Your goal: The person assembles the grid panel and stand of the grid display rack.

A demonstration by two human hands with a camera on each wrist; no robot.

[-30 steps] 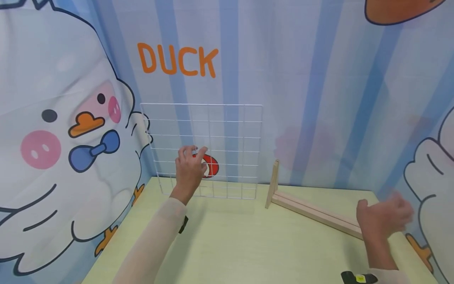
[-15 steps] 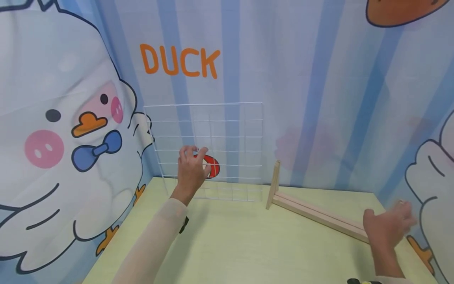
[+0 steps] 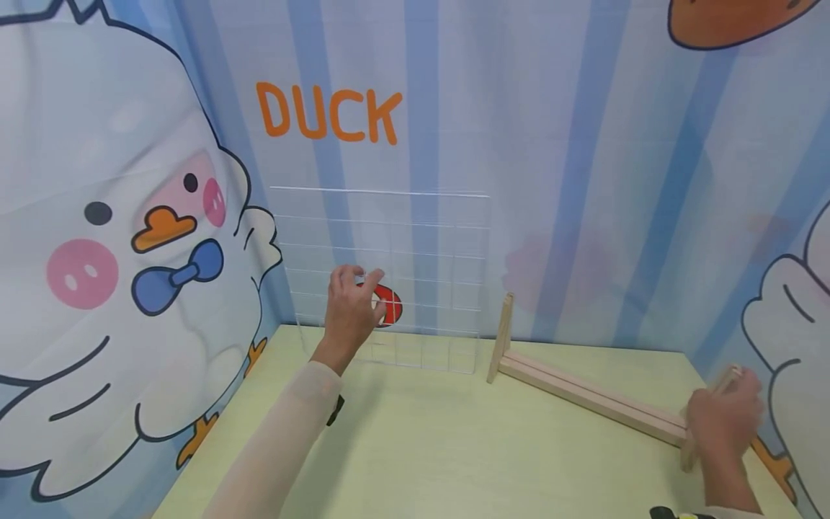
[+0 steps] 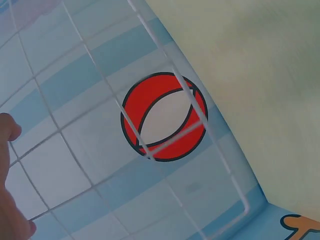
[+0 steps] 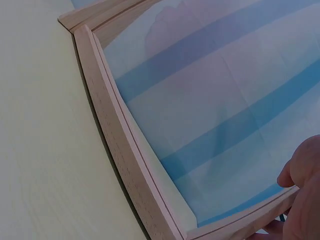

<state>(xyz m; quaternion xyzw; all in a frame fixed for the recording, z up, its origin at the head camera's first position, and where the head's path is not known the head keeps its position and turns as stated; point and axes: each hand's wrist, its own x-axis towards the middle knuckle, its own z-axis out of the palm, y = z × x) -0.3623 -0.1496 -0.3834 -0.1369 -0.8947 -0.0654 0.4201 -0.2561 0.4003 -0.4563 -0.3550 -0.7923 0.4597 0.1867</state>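
Observation:
In the head view, a white wire grid panel [image 3: 382,192] stands upright near the back of the table, left of centre. My left hand [image 3: 350,310] holds it by its lower middle, fingers curled at the wires; the fingertips [image 4: 14,131] show at the edge of the left wrist view. To the right lies a pale wooden frame [image 3: 596,396], a grooved base bar with an upright [image 3: 501,337] at its left end. At its other end, my right hand [image 3: 723,414] grips the second upright [image 5: 255,216], thumb on the near side and fingers behind, partly covering it.
The pale yellow table [image 3: 415,447] runs back to a blue striped curtain [image 3: 519,180] printed with ducks. A red and white ball [image 4: 164,117] is printed on it behind the wires. The left upright stands close to the grid's right edge.
My right hand has moved right and taken hold of the frame's right upright. The wire grid has shifted slightly right and tilted a little, while my left hand stays nearly in place.

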